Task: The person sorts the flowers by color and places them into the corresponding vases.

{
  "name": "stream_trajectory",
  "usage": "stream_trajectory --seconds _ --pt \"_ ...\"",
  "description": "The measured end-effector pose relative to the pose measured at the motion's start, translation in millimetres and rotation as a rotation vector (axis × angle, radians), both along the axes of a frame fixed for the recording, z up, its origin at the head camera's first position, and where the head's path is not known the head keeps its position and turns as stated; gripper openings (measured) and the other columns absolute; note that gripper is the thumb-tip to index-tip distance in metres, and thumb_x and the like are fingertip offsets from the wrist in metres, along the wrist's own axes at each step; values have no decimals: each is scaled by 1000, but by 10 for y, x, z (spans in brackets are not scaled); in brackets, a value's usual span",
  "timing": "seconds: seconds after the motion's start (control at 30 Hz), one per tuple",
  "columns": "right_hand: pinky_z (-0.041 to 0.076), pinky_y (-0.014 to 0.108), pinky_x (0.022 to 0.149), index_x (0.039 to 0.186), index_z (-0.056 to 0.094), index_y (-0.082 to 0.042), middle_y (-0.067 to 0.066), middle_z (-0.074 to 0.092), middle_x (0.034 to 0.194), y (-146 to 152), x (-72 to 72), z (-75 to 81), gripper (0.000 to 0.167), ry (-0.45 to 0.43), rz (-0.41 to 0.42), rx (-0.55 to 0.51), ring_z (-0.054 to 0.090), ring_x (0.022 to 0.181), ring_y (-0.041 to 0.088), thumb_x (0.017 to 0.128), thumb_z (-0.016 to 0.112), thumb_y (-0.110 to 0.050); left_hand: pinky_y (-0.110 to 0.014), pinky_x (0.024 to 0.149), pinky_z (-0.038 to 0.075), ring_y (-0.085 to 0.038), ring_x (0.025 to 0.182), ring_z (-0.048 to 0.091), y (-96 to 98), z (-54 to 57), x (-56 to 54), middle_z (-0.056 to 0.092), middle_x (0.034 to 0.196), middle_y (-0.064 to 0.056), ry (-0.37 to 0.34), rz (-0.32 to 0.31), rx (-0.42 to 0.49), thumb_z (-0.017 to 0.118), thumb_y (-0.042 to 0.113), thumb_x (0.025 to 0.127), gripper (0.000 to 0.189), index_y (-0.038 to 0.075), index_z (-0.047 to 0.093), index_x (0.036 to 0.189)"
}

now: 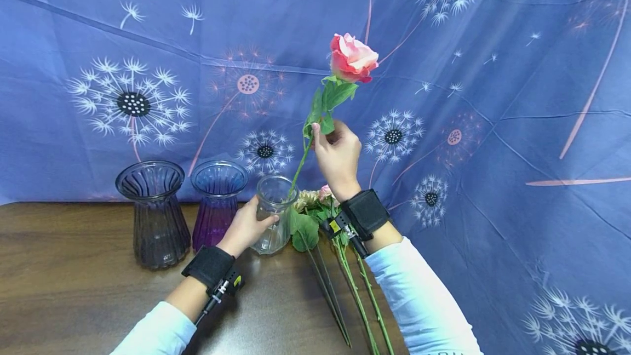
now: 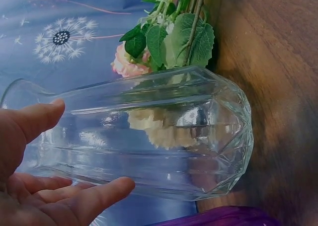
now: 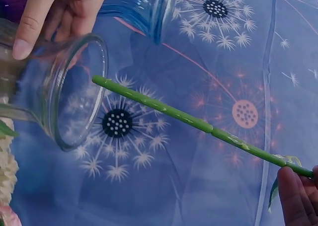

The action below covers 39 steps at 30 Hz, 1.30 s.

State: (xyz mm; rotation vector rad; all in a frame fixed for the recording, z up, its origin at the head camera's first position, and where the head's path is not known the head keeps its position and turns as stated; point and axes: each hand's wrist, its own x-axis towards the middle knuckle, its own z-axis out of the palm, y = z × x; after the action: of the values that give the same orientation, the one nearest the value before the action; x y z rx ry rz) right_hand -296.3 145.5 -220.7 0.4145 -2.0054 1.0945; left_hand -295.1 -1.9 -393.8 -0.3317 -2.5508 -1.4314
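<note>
The right hand (image 1: 340, 155) pinches a pink rose (image 1: 353, 59) by its stem (image 1: 301, 166), and the left hand (image 1: 246, 228) grips a clear vase (image 1: 281, 230).

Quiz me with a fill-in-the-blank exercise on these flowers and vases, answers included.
1. The upright rose is held in the person's ____ hand.
2. Counting the clear vase that the left hand holds, there are ____ vases.
3. Between the grey vase and the clear vase, the middle vase is blue above and ____ below.
Missing words: right; three; purple.
</note>
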Motion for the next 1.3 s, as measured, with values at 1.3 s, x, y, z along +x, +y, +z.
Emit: stream_trajectory --seconds 1.3 --pt "55 27 57 98 67 -2 13 69 76 -179 -127 -431 17 -121 -4 -24 67 63 24 89 64 -16 -54 99 44 -43 115 54 15 -36 6 57 124 -26 28 16 -10 70 21 83 56 1 47 129"
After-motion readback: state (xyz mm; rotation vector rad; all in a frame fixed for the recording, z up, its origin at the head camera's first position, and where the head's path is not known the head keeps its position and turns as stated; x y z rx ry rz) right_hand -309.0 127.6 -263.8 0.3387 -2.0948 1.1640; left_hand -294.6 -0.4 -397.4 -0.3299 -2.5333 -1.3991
